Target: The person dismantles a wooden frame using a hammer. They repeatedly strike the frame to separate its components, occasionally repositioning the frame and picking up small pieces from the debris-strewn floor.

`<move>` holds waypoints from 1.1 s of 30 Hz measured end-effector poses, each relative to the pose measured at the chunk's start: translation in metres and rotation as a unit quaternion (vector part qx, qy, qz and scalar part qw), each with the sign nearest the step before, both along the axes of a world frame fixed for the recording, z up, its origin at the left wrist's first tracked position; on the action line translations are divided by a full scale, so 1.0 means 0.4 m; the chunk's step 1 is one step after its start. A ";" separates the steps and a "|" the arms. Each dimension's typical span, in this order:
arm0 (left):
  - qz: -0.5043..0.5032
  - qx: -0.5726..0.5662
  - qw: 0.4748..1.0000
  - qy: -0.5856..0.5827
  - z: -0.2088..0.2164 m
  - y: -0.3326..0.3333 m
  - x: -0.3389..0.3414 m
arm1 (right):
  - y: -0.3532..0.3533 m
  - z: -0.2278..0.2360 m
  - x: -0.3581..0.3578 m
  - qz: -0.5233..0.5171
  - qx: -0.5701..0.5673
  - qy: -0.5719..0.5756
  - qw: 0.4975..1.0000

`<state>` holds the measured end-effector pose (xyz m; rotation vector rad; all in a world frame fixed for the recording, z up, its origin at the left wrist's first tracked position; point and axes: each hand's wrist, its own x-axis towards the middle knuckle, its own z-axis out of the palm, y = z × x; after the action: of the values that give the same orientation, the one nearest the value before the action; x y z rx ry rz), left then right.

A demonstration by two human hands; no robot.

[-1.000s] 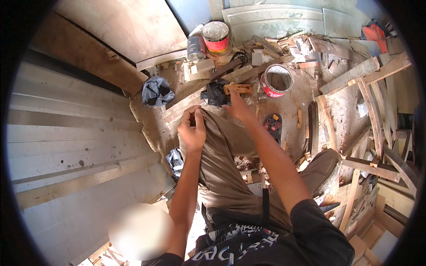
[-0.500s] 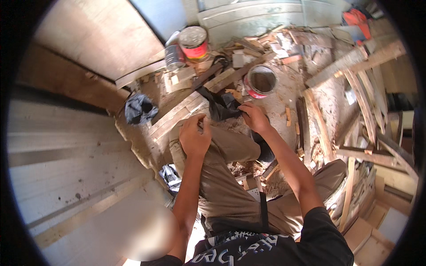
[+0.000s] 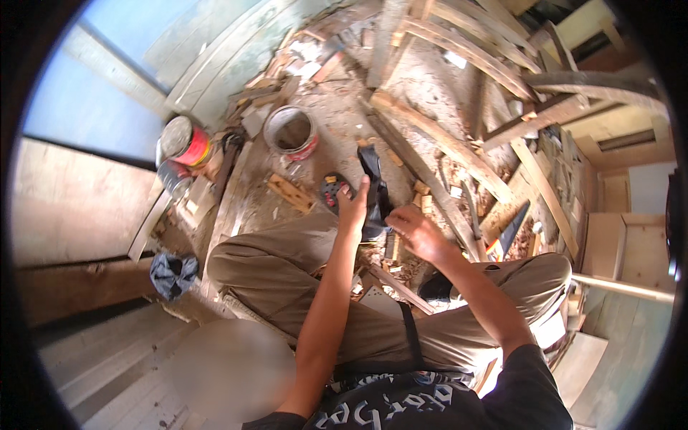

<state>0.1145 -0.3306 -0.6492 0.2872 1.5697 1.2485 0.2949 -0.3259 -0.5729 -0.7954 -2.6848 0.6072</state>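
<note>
A strip of crumpled black plastic [image 3: 378,188], apparently a bag, hangs between my two hands above my crossed legs. My left hand [image 3: 352,208] is against its left side, thumb raised along it and fingers curled; how far they wrap round the plastic is partly hidden. My right hand [image 3: 421,233] is closed, pinching the plastic's lower right edge between thumb and fingertips. Just beyond my left hand a dark clog with holes [image 3: 332,188] shows on the floor. Beyond it stands an open paint can [image 3: 291,134] with a red label.
Two more cans, one red and yellow [image 3: 185,142] and one grey [image 3: 174,178], stand at the far left. Another black plastic bag [image 3: 173,275] lies by the left wall. Long wooden boards [image 3: 444,147] and scraps cover the right side. A saw-like blade [image 3: 510,231] leans near my right knee.
My view has turned to the right. My left hand has come from over my knee to the black plastic. My right hand still grips the plastic, now drawn closer to my left hand.
</note>
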 end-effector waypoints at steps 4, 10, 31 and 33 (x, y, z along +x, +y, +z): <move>-0.117 0.047 0.953 0.276 -0.215 0.038 0.135 | -0.082 -0.177 0.131 -0.022 -0.063 -0.132 0.989; -0.265 0.188 0.886 0.332 -0.224 0.054 0.151 | -0.105 -0.215 0.150 -0.051 -0.109 -0.094 0.988; -0.219 0.136 0.941 0.218 -0.104 0.077 0.076 | 0.061 -0.057 0.081 -0.335 -0.277 0.170 0.885; -0.197 0.122 0.942 0.243 -0.135 0.077 0.058 | 0.067 -0.191 0.009 -0.296 -0.293 -0.013 0.909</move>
<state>0.1376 -0.2998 -0.7030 1.0852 1.6505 1.0976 0.2984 -0.2989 -0.6494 -1.6834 -2.0827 1.2401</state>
